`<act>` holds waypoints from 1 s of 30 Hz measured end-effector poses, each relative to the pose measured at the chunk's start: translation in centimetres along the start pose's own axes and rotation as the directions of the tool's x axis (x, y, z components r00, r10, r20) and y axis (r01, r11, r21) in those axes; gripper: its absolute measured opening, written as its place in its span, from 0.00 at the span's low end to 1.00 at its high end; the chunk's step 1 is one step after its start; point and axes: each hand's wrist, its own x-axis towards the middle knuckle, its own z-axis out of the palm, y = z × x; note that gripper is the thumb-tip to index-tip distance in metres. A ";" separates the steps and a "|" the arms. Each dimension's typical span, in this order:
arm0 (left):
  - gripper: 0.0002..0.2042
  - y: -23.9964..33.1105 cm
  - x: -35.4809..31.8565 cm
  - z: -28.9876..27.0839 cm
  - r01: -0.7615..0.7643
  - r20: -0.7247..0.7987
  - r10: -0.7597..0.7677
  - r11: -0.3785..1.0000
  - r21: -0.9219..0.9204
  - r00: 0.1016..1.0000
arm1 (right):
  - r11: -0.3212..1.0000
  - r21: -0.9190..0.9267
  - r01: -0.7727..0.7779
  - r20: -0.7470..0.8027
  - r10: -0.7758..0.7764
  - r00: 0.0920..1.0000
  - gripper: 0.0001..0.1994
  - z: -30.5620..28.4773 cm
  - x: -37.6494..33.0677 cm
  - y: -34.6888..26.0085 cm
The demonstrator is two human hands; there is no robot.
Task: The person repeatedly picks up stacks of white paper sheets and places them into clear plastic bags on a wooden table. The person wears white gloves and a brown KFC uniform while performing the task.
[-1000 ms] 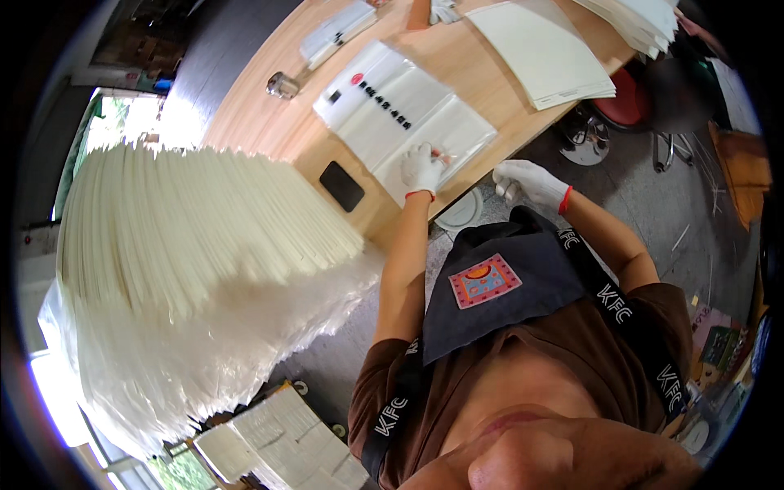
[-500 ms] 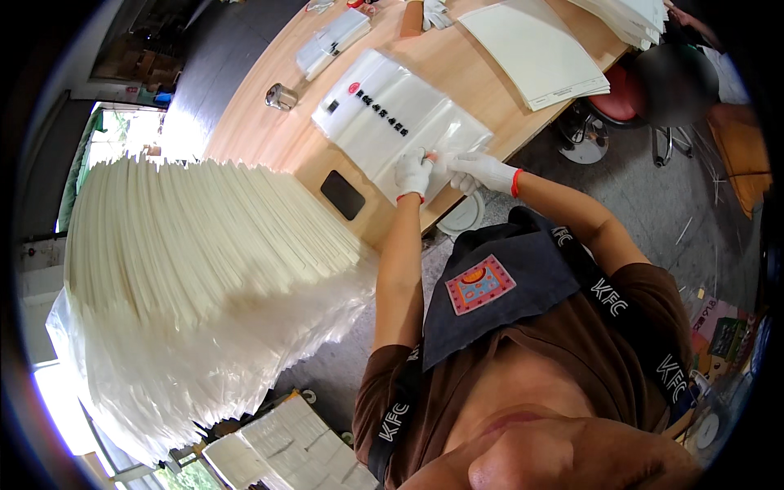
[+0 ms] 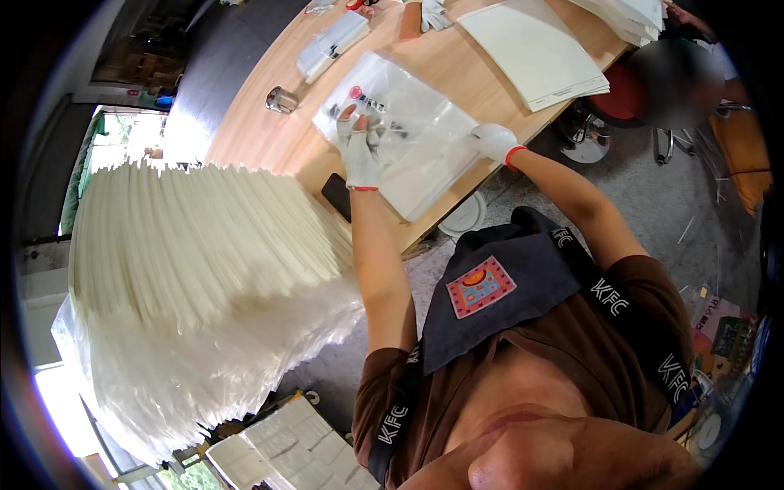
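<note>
A clear plastic bag [image 3: 429,163] with a red mark and black print lies flat on the wooden table in front of me, apparently on top of other bags. My left hand [image 3: 359,151], in a white knit glove with bare fingertips, rests over the bag's left part. Its fingers are stretched and spread, partly covering the print. At the bag's right edge, my right hand [image 3: 494,143], gloved with a red cuff, has its fingers closed on the plastic. A dark phone [image 3: 336,197] lies by my left wrist, partly hidden by it.
A tall stack of white sheets [image 3: 204,237] in plastic stands at my left. White papers [image 3: 531,49] lie on the right of the table [image 3: 261,135]. A metal cup [image 3: 282,100] and a small packet [image 3: 332,45] stand farther back. Another person's gloved hand [image 3: 433,15] is at the far edge.
My left hand has moved left and away from me across the bag, its fingers spreading out. My right hand has shifted slightly right and farther off. The bag's right side is drawn up.
</note>
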 end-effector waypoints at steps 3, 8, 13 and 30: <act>0.10 -0.5 -2.0 2.7 -0.161 0.165 0.094 0.871 0.464 0.982 | 0.956 0.118 0.267 -0.003 -0.268 0.963 0.22 -4.3 -2.8 -6.1; 0.10 -0.4 -11.1 13.2 -0.412 0.475 0.009 0.513 0.753 0.880 | 0.807 0.163 0.568 -0.360 -0.487 0.796 0.24 -0.3 -0.6 -8.3; 0.11 -3.4 -13.8 13.5 -0.523 0.559 -0.110 0.245 0.817 0.822 | 0.834 -0.053 0.549 -0.187 -0.548 0.815 0.22 1.1 -1.9 -5.7; 0.14 -11.3 -3.8 10.7 0.180 0.317 -0.386 0.833 0.523 0.866 | 0.762 -0.648 0.023 -0.341 -0.317 0.885 0.11 -10.9 -3.2 12.7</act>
